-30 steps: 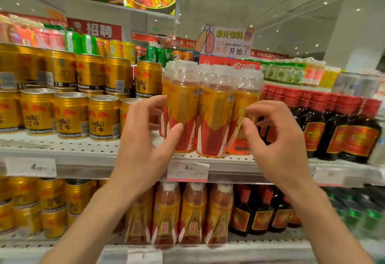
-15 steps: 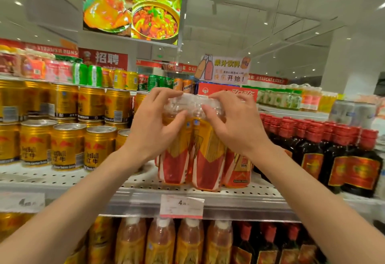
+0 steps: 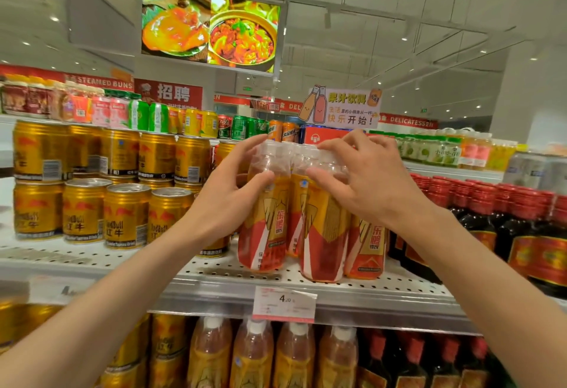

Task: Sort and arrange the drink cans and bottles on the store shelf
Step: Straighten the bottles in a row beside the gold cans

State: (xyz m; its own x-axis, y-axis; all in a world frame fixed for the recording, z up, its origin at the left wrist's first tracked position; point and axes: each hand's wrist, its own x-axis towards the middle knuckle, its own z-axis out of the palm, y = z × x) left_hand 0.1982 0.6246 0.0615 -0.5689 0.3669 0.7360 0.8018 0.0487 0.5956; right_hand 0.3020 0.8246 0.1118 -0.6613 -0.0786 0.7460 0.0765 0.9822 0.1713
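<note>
Clear plastic necks sit under curled fingers (image 3: 329, 145): the left hand (image 3: 228, 194) and right hand (image 3: 365, 182) clamp the orange-labelled bottles (image 3: 322, 234) standing just above the price tag (image 3: 283, 303). Squeezing unevenly could tip one off the shelf edge (image 3: 214, 292) or into the gold cans (image 3: 125, 216) beside them.

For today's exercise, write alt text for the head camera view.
Both hands, left hand and right hand, grip the tops of orange-labelled drink bottles on a store shelf, between gold Red Bull cans and dark red-capped bottles.
</note>
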